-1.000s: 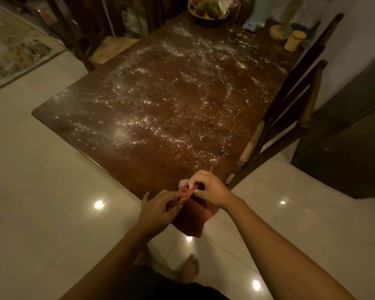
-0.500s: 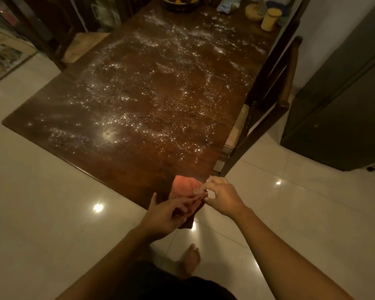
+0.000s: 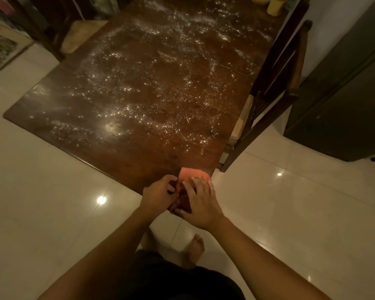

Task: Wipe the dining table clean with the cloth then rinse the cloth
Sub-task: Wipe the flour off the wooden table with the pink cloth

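Observation:
A dark wooden dining table (image 3: 59, 109) fills the upper middle of the view, sprinkled all over with white powder (image 3: 152, 87). At its near corner I hold a folded orange-red cloth (image 3: 191, 174) between both hands. My left hand (image 3: 159, 194) grips the cloth's left edge with curled fingers. My right hand (image 3: 200, 204) lies over the cloth, fingers spread on top and thumb under its near edge. Most of the cloth is hidden beneath my hands.
A wooden chair (image 3: 279, 87) stands tucked at the table's right side, another chair (image 3: 78, 35) at the far left. A dark cabinet (image 3: 344, 100) stands to the right. A yellow cup (image 3: 274, 7) sits at the far end. Glossy floor tiles surround my bare foot (image 3: 196, 245).
The cloth went from hanging loosely between my hands to folded compactly. My right hand moved on top of it. The view came closer to the table's near corner.

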